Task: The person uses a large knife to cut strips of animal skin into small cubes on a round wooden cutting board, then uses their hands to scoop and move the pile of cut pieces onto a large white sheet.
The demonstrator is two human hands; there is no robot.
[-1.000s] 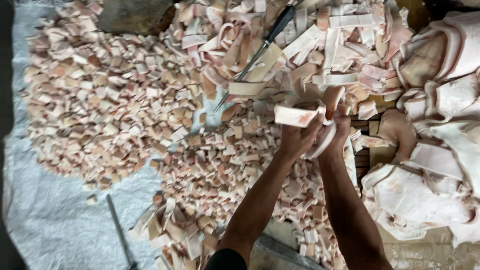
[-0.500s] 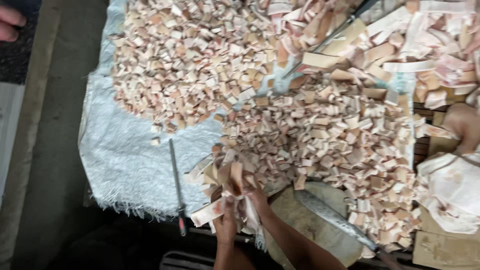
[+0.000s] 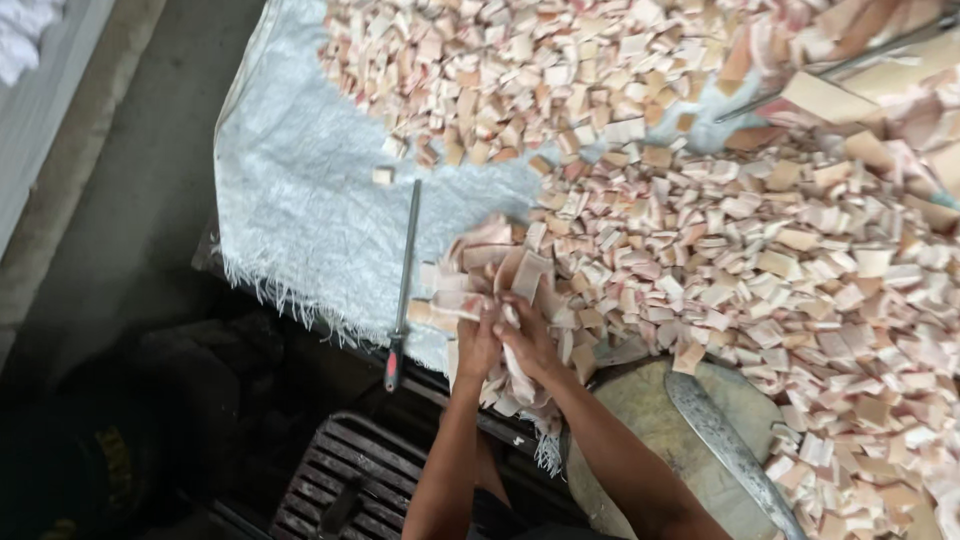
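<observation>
Both hands, left hand (image 3: 478, 340) and right hand (image 3: 528, 340), fingers closed around a bunch of pink-white meat strips (image 3: 500, 275) at the pile's near edge, beside the sharpening rod (image 3: 403, 270). Probably soft, floppy, greasy; best gripped mid-bunch, firmly.

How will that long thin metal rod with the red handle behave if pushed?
The long thin metal rod looks round and straight, so it probably rolls sideways on the white woven sheet. Probably stiff; its handle end overhangs the sheet's frayed edge and may tip off.

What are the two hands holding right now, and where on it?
Both the left hand and right hand clutch a bunch of pale pink cut strips at its lower ends.
</observation>
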